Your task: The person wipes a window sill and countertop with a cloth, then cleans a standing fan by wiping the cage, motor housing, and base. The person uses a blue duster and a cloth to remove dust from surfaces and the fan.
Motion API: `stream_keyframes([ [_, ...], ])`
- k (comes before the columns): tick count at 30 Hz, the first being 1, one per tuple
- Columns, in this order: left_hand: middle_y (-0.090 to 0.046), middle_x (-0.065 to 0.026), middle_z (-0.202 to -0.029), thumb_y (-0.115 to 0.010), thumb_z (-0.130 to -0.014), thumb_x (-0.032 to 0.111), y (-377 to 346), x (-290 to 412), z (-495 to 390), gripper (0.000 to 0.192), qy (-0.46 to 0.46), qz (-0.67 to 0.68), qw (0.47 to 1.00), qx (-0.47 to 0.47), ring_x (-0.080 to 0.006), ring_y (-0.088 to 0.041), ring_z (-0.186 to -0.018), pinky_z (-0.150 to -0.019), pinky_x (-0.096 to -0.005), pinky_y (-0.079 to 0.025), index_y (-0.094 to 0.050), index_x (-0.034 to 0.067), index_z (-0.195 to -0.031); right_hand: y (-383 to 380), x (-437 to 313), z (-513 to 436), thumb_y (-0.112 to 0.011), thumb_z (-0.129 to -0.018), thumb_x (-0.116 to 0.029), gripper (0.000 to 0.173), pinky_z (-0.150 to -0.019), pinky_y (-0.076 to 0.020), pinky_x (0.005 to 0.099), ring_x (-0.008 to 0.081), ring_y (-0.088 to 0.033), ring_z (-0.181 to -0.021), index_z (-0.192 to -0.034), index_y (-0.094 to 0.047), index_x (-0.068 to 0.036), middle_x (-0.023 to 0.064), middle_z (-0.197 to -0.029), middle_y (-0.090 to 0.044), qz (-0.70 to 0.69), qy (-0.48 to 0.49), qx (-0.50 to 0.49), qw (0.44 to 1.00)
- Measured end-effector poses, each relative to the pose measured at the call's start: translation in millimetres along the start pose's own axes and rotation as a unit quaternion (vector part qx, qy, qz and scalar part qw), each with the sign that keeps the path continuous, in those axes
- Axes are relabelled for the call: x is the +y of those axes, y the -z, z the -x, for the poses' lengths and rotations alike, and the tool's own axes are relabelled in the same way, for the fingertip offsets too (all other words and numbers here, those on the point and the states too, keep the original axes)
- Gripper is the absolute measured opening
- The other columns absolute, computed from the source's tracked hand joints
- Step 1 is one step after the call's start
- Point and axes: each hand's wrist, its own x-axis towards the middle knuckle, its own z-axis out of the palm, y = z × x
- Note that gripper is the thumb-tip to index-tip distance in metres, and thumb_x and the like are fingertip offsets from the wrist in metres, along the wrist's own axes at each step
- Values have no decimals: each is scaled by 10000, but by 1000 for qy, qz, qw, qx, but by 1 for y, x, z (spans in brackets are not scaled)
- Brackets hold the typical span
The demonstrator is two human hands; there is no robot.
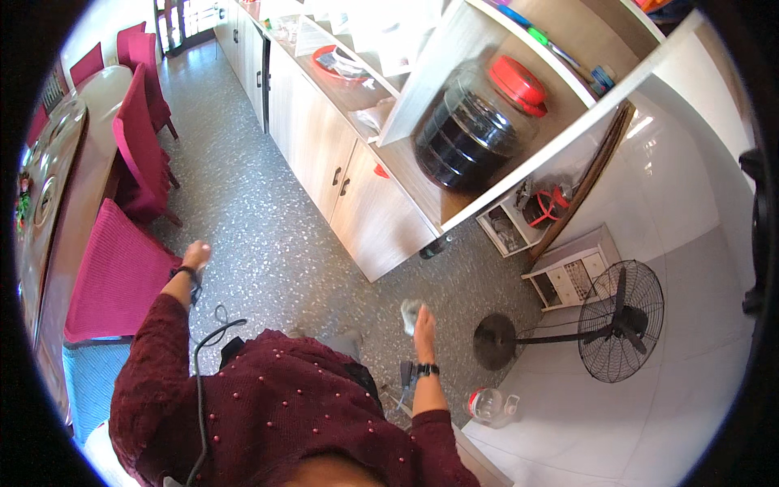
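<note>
My left hand [196,254] is held out over the speckled floor, close to a magenta-covered chair [118,274]. No object shows in it; its fingers look loosely curled, and a dark band circles the wrist. Seen edge-on, my right hand [424,332] has its fingers stretched forward. A crumpled whitish-grey thing [410,315] shows right beside its fingers; whether the hand holds it or it lies beyond on the floor is unclear. A dark band with a small device sits on that wrist. A dark cable [199,389] runs down over the maroon sweater.
Ahead, a wooden cabinet [377,213] bears a big dark-filled jar [468,137] with a red lid. To the right stand a black pedestal fan [621,322], a small drawer unit [572,274] and a clear plastic bottle [487,405]. A long table [91,152] with chairs lines the left.
</note>
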Motion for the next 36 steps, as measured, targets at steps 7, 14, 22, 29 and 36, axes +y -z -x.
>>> stream_keyframes([
  [7, -704, -214, -712, -592, -890, 378, 15, -90, 87, 406, 201, 123, 967, -100, -352, -708, -691, -649, -530, -512, -723, 13, -770, -92, -168, -182, -472, -1110, -246, 378, -889, -487, 531, 459, -646, -1047, -1273, -643, 50, 285, -1110, -692, 163, 218, 104, 957],
  [14, -723, -244, -1022, -581, -881, 339, -22, -55, 71, 342, 21, 68, 974, -215, -442, -680, -960, -843, -521, -538, -741, 37, -889, -209, -222, -324, -425, -1083, -421, 650, -1239, -234, 620, 455, -321, -1519, -1572, -389, 5, 291, -1619, -370, 291, 257, -6, 922],
  [22, -765, -216, -1125, -692, -938, 332, -35, 87, -120, 363, -14, 135, 972, -193, -352, -748, -1050, -916, -445, -575, -755, 99, -1209, -257, -246, -419, -502, -1004, -274, 642, -1236, -280, 577, 471, -325, -1509, -1512, -422, 110, 315, -1607, -363, 404, 160, 38, 900],
  [29, -753, -232, -1115, -668, -955, 318, -36, 207, -218, 351, -180, 101, 949, -239, -425, -713, -1067, -928, -511, -562, -741, 101, -1221, -194, -223, -359, -511, -1047, -310, 514, -1216, -347, 519, 396, -432, -1471, -1475, -542, -27, 194, -1598, -461, 264, 205, 18, 942],
  [36, -737, -236, -1143, -637, -934, 361, -42, 176, -262, 393, -329, -46, 894, -302, -451, -688, -1080, -946, -524, -548, -757, 47, -1138, -117, -165, -299, -541, -1040, -274, 379, -1140, -431, 522, 399, -577, -1322, -1337, -669, -76, 179, -1488, -585, 286, -44, 194, 937],
])
